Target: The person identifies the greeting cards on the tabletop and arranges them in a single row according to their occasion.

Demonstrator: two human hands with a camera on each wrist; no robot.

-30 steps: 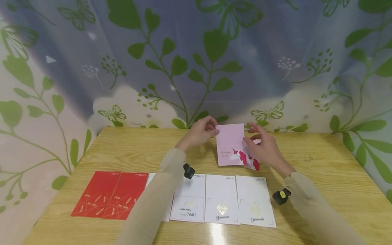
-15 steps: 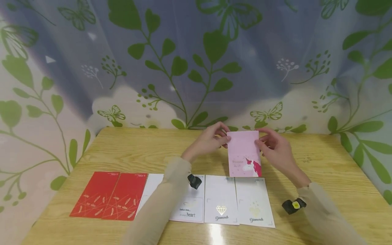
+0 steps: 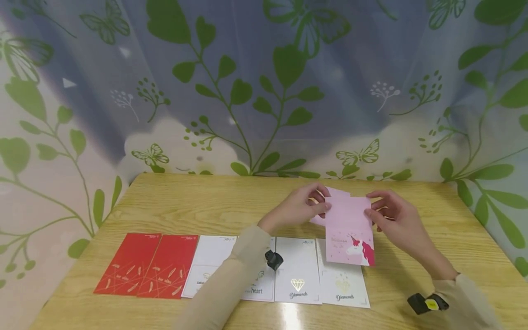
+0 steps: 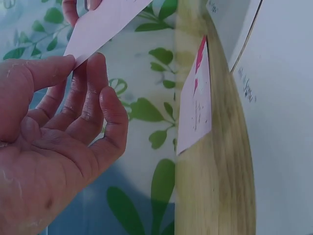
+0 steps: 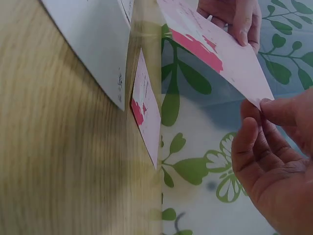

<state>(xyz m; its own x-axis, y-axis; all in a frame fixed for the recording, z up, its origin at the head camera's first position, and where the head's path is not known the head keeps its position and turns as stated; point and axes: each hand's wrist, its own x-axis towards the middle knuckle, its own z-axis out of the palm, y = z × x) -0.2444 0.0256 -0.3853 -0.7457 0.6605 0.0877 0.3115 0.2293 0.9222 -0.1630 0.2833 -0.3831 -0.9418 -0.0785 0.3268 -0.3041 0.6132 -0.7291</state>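
Observation:
A pink card (image 3: 348,215) with a white, red-maned unicorn is raised over the table, tilted toward me. My left hand (image 3: 299,206) pinches its left edge near the top between thumb and fingers. On the opposite edge, the thumb and fingers of my right hand (image 3: 400,222) grip it the same way. Both wrist views show the card's corners between thumb and fingertips. A second pink unicorn card (image 4: 195,107) lies on the table behind, mostly hidden by the held one in the head view. The held card overlaps the upper part of the rightmost white card (image 3: 344,286).
A row of cards lies along the front of the wooden table (image 3: 198,197): two red ones, the left red card (image 3: 128,263) at the end, then several white ones, including a "Diamonds" card (image 3: 298,270). A leaf-print curtain (image 3: 231,151) hangs behind the table's back edge.
One pink card has been lifted off the other and moved right and toward me, over the white row. Both hands moved with it, and the right hand has taken its right edge.

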